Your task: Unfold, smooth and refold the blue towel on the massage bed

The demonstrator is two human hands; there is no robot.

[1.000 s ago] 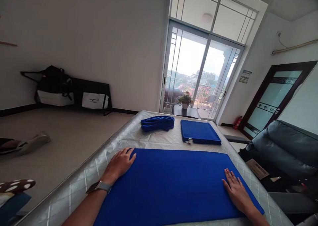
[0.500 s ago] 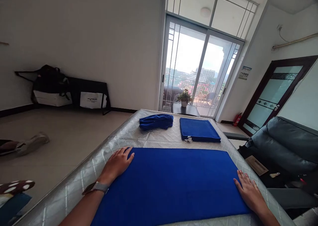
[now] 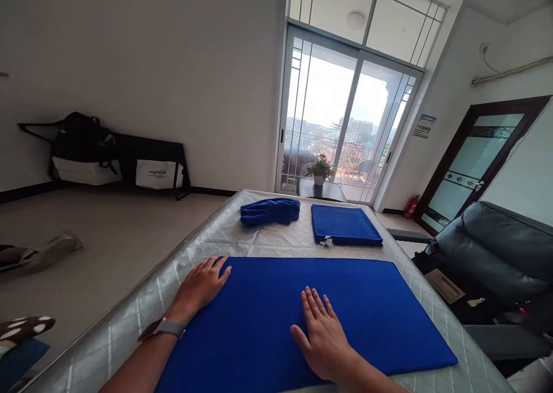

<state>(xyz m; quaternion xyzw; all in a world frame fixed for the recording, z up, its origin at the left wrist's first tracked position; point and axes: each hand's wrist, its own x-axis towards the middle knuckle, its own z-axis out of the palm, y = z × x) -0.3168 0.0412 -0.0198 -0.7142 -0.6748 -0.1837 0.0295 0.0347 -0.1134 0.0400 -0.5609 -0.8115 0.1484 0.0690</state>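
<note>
A blue cloth [image 3: 259, 318], which looks like a towel, lies spread flat across the near part of the table. My left hand [image 3: 203, 280] rests open on its left edge, close to the far left corner. Over the middle of the cloth is my right hand [image 3: 322, 335], open with the palm down and fingers stretched out; whether it presses on the cloth I cannot tell. Beyond the cloth sit a bunched blue cloth [image 3: 270, 211] on the left and a neat stack of folded blue cloths [image 3: 345, 225] with white tags on the right.
The table wears a silvery quilted cover [image 3: 142, 309]. To the right stands a dark armchair [image 3: 505, 254] with a cardboard piece [image 3: 444, 285] on it. A potted plant [image 3: 319, 171] is on a chair past the far edge. At left, a person's foot [image 3: 54, 252] shows.
My right hand has moved left from the cloth's right edge to its middle. My left hand has stayed at the left edge, and the cloth lies as before.
</note>
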